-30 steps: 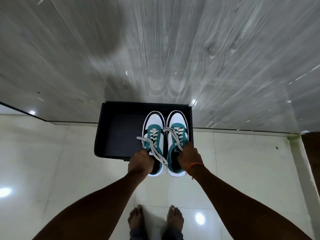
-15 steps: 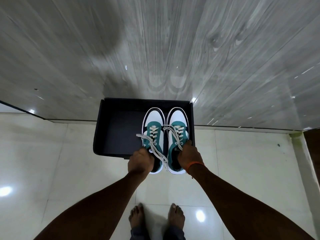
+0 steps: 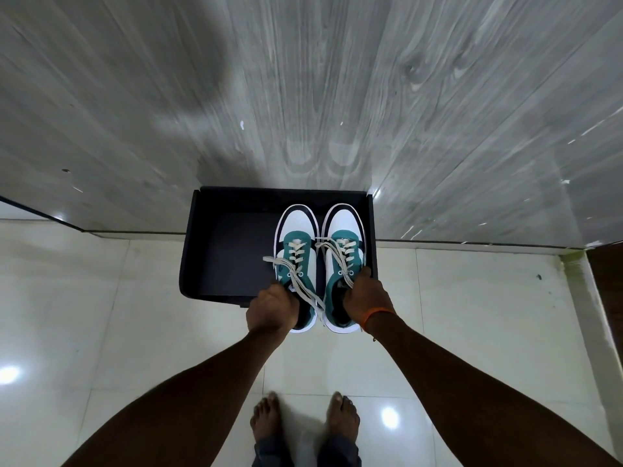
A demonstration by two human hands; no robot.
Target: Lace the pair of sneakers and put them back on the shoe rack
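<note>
Head view. The left hand [image 3: 271, 310] is curled round the heel of the left sneaker [image 3: 296, 244], and the right hand [image 3: 365, 296], which has an orange band [image 3: 379, 312] at the wrist, grips the collar of the right sneaker [image 3: 344, 237]. Both sneakers are laced. Their loose lace ends [image 3: 305, 288] trail across the left one. The pair lies side by side, toes inward, in the right half of the black shoe rack [image 3: 215, 257], with the heels overhanging its front edge. The rack stands on pale floor tiles [image 3: 101, 315] against a grey wood-grain wall [image 3: 303, 79].

Step in hand: returning the pair to the rack. The next move probably calls for a short forward push until the heels clear the edge, then letting go.

Compared with one second earlier, the grips match and the heels overhang slightly less.
</note>
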